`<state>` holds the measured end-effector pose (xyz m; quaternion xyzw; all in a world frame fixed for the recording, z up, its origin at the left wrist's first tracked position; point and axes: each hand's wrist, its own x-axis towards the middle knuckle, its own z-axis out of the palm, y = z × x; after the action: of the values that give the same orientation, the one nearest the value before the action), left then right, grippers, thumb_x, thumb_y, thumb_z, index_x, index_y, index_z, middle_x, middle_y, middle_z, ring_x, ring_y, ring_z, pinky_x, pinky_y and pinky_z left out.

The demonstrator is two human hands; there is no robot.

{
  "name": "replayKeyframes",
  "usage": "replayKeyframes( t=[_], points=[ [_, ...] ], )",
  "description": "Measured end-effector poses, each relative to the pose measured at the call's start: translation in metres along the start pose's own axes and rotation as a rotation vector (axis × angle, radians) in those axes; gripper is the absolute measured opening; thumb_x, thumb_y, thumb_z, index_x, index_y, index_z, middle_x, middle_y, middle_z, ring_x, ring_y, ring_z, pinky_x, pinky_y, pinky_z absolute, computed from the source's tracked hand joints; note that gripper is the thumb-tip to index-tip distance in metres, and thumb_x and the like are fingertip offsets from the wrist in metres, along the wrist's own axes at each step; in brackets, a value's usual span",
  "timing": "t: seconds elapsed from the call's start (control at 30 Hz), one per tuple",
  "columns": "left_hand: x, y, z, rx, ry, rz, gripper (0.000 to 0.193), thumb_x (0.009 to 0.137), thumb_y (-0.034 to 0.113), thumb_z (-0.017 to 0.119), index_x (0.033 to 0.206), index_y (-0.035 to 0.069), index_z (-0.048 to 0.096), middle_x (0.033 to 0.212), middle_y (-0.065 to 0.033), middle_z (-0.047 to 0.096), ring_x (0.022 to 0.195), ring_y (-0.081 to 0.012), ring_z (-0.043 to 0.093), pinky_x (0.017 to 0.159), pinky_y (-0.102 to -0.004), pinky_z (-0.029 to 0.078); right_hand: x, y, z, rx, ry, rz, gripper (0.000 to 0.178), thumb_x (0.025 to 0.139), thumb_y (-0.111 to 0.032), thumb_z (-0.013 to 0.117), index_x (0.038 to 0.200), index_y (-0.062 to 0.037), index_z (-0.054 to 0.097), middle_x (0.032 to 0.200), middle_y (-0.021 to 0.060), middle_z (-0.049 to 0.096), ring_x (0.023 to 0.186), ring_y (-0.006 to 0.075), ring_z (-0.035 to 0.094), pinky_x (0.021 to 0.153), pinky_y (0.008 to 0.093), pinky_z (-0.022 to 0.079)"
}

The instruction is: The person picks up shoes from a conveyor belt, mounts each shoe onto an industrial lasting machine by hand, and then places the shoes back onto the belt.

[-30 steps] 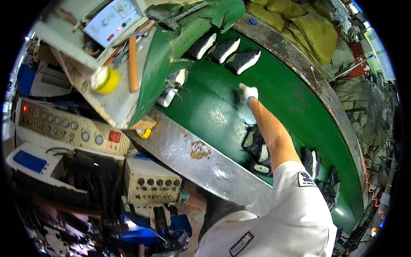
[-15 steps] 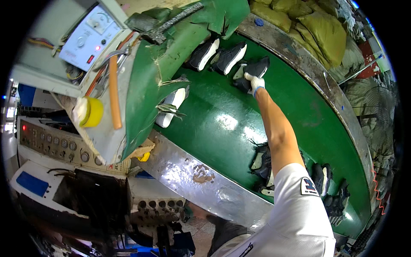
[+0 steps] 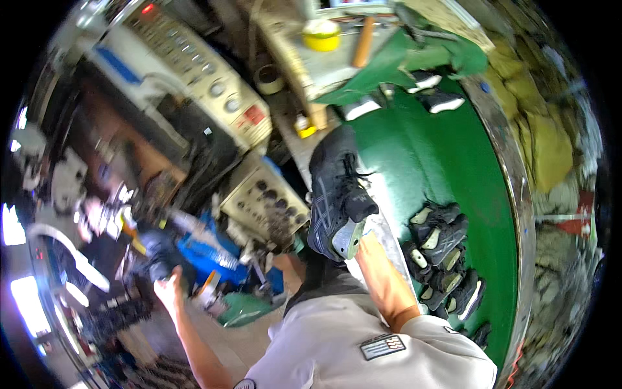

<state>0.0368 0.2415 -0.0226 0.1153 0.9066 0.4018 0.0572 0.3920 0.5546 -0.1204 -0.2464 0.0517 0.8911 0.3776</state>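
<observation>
In front of my body, my right hand (image 3: 368, 225) holds up a black lace-up shoe upper (image 3: 337, 198) with grey side stripes. A pale grey-green last with holes shows at its lower end. The shoe hides most of the hand; only a bit of white glove shows. Off to the left, my left hand (image 3: 170, 288) is closed around a dark shoe-shaped thing (image 3: 161, 255), blurred by motion. Several black shoes on lasts (image 3: 447, 243) lie heaped on the green belt (image 3: 421, 155), right of my right forearm.
Black shoes with white soles (image 3: 440, 102) stand at the belt's far end, by a green flap. A control panel (image 3: 194, 68) and a knobbed box (image 3: 265, 198) are at the left. A yellow tub (image 3: 321, 35) sits on the far bench. A green bag (image 3: 246, 310) lies on the floor.
My view has swung left. My right hand, at the belt's far end before, is now near my body with a shoe raised. My left hand has come into view at the left.
</observation>
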Motion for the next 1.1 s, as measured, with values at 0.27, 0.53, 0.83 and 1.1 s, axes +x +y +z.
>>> replayKeyframes(
  t=[0.27, 0.53, 0.83, 1.1],
  points=[
    [-0.007, 0.014, -0.029, -0.349, -0.458, -0.116, 0.044, 0.093, 0.024, 0.071, 0.127, -0.002, 0.062, 0.105, -0.0086, 0.068, 0.092, -0.0136, 0.063, 0.084, -0.0281, 0.052, 0.006, 0.176, 0.000, -0.297, -0.248, 0.426, 0.040, 0.101, -0.027, 0.052, 0.134, -0.0042, 0.056, 0.123, 0.0106, 0.065, 0.111, 0.0229, 0.063, 0.102, 0.0365, 0.050],
    [0.070, -0.014, -0.029, -0.689, -0.621, -0.203, 0.023, 0.085, 0.014, 0.077, 0.104, 0.002, 0.073, 0.084, -0.0030, 0.072, 0.069, -0.0115, 0.066, 0.061, -0.0288, 0.055, -0.015, 0.283, 0.104, -0.685, -0.256, 0.448, 0.052, 0.094, -0.015, 0.063, 0.141, 0.0025, 0.048, 0.121, 0.0074, 0.064, 0.100, 0.0132, 0.064, 0.090, 0.0277, 0.052],
    [0.107, -0.029, -0.036, -0.652, -0.160, -0.110, 0.039, 0.077, 0.009, 0.083, 0.110, -0.004, 0.068, 0.087, -0.0073, 0.071, 0.069, -0.0107, 0.064, 0.057, -0.0230, 0.052, 0.031, 0.350, 0.109, -0.659, -0.277, 0.354, 0.049, 0.095, -0.024, 0.066, 0.138, -0.0045, 0.054, 0.117, 0.0052, 0.066, 0.100, 0.0157, 0.065, 0.089, 0.0319, 0.053],
    [0.076, -0.049, -0.018, -1.000, -0.005, -0.176, 0.047, 0.083, 0.006, 0.076, 0.126, -0.006, 0.060, 0.096, -0.0094, 0.068, 0.073, -0.0081, 0.059, 0.065, -0.0193, 0.047, 0.059, 0.388, 0.128, -0.580, -0.257, 0.198, 0.035, 0.097, -0.015, 0.064, 0.128, -0.0006, 0.061, 0.107, 0.0041, 0.068, 0.093, 0.0138, 0.064, 0.085, 0.0287, 0.052]
  ],
)
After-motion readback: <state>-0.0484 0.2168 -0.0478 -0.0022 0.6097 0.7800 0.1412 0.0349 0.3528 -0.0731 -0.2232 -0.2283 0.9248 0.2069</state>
